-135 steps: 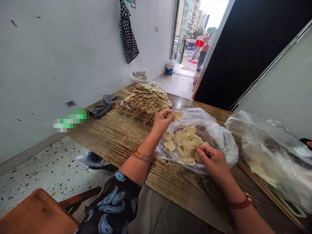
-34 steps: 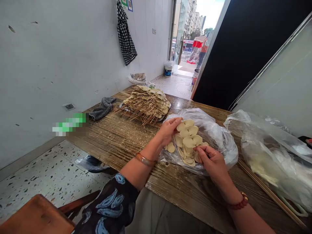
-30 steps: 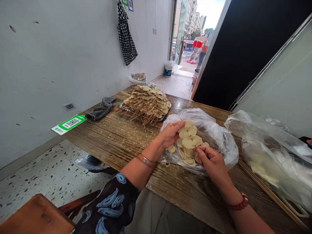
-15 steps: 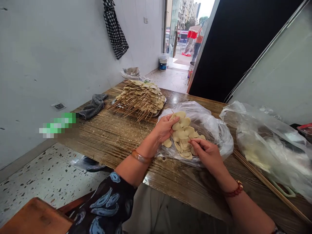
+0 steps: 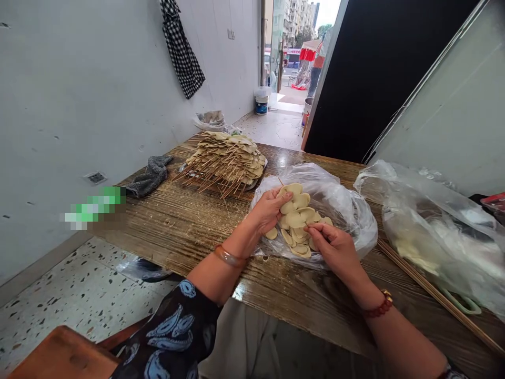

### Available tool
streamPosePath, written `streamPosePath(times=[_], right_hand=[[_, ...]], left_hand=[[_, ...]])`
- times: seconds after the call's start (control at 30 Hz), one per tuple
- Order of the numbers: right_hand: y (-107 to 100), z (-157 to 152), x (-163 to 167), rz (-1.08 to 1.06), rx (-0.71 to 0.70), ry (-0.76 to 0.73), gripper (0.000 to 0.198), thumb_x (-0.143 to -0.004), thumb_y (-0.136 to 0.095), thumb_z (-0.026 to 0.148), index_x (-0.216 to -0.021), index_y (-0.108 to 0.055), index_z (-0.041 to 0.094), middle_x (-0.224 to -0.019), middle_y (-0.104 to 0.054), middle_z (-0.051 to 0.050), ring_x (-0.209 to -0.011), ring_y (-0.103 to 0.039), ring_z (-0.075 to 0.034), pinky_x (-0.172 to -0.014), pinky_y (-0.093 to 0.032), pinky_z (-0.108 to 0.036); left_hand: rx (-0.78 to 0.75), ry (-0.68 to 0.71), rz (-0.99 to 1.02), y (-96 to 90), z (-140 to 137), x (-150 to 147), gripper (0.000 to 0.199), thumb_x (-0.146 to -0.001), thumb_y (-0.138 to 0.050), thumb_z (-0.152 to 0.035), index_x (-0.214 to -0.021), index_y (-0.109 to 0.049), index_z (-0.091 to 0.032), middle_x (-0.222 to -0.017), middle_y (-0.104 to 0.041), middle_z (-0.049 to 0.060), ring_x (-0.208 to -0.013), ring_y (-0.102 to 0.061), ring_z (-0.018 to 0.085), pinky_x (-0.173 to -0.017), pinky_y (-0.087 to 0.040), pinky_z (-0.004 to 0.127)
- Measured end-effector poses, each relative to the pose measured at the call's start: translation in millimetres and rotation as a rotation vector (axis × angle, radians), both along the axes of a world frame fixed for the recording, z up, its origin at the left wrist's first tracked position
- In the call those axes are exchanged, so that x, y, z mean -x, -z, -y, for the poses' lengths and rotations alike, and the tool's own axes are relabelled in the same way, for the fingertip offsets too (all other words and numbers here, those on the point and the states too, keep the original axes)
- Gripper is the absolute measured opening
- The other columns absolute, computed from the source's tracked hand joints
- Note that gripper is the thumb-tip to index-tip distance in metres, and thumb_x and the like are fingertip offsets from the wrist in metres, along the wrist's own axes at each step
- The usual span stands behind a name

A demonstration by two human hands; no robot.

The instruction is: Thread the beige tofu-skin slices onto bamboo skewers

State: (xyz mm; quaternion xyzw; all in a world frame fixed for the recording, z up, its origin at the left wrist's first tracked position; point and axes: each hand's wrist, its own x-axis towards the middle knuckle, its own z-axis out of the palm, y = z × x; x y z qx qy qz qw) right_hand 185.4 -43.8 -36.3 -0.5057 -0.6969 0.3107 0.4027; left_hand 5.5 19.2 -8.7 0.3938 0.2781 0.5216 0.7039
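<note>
My left hand (image 5: 269, 209) is closed on pale, thin oval slices (image 5: 301, 200) threaded on a thin wooden skewer, thumb on top. The skewer's tip (image 5: 281, 181) pokes out above the upper slice. My right hand (image 5: 335, 246) pinches the other end of this skewer between thumb and fingers, palm turned toward the table. Under both hands lie loose slices (image 5: 300, 249) of the same kind, on a clear plastic bag (image 5: 361, 223) spread over the wooden table (image 5: 189, 231). Where the skewer passes behind the slices, it is hidden.
Behind my left hand, a heap of filled skewers (image 5: 232, 158) is piled on a tray. A grey cloth (image 5: 152, 173) lies at the table's left edge. To the right are a bundle of bare sticks (image 5: 424, 287) and another plastic bag (image 5: 445, 226). An orange-brown stool (image 5: 59, 355) stands at lower left.
The skewer's tip shows slightly more above the left hand's slices. Both hands keep almost the same place and grip; the view has shifted a little.
</note>
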Motion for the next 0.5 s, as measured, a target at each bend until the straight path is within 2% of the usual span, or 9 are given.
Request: streamPosePath(times=[0.33,0.5], right_hand=[[-1.9,-1.7,1.4,-0.015,0.005,0.027,0.032,-0.087,-0.053,0.043,-0.071,-0.065,0.018,-0.054,-0.054,0.001,-0.053,-0.047,-0.013,-0.052,-0.036,-0.026],[-1.2,-2.4,1.3,-0.055,0.059,0.029,0.033,-0.087,-0.054,0.043,-0.069,-0.062,0.018,-0.051,-0.049,0.003,-0.050,-0.043,-0.012,-0.050,-0.033,-0.025]], left_hand=[[0.029,0.029,0.006,-3.3,5.5,-4.9,0.038,-0.064,-0.081,-0.033,-0.091,-0.067,-0.009,-0.076,-0.068,0.005,-0.064,-0.060,0.010,-0.064,-0.048,0.022],[0.026,0.031,-0.004,-0.4,4.3,-6.6,0.037,-0.066,-0.080,-0.034,-0.088,-0.066,-0.009,-0.076,-0.068,0.005,-0.064,-0.060,0.011,-0.064,-0.049,0.022]])
